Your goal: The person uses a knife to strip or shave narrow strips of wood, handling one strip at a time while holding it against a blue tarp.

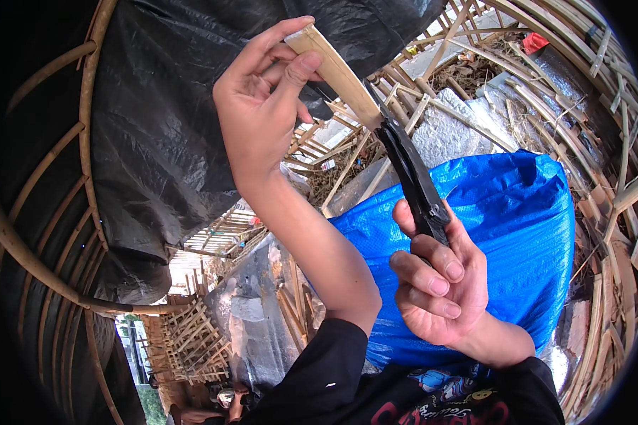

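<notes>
High in the view, my left hand (266, 99) pinches the upper end of a flat bamboo strip (337, 74) between thumb and fingers. The strip slants down to the right, its pale face showing. Lower right, my right hand (443, 283) is closed around the bottom of a black folding knife (415, 173), palm turned up. The top of its long slim handle meets the strip's lower end. Most of the blade is hidden at the strip; only a thin dark edge shows beside it. Beneath the knife, a blue plastic sheet (503, 212) covers my lap.
Black plastic sheeting (163, 127) hangs on a curved bamboo frame (85, 106) at the left. Split bamboo strips (609, 297) are heaped along the right. A woven bamboo lattice (195, 340) stands lower left, near another person's partly visible limbs (237, 400). A red scrap (535, 42) lies far right.
</notes>
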`<action>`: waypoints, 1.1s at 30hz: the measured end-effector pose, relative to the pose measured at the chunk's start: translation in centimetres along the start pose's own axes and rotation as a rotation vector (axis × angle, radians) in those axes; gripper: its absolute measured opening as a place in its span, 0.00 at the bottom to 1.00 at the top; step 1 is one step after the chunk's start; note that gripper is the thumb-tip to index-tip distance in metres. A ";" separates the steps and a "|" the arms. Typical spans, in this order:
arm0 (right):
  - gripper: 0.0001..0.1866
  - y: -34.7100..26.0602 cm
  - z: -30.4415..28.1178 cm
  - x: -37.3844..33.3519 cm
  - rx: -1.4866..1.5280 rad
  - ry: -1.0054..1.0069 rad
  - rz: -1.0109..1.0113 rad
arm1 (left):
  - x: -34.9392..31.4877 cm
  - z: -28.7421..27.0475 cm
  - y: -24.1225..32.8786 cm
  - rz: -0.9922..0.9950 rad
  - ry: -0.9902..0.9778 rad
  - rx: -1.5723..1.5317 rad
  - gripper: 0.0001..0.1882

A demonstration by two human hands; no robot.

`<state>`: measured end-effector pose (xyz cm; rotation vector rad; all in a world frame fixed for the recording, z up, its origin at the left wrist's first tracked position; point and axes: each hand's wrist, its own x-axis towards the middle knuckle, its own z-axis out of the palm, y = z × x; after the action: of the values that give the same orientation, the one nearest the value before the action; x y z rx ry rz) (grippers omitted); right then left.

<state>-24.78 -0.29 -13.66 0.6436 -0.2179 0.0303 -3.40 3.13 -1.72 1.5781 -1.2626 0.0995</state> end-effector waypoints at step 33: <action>0.37 2.3 -0.2 -0.3 -0.371 0.179 -0.146 | 0.3 0.9 -0.3 -0.017 0.043 0.022 0.19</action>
<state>-25.26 1.64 -12.52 0.2829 -0.0006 -0.0914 -3.49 2.22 -2.14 1.5971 -1.2182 0.1364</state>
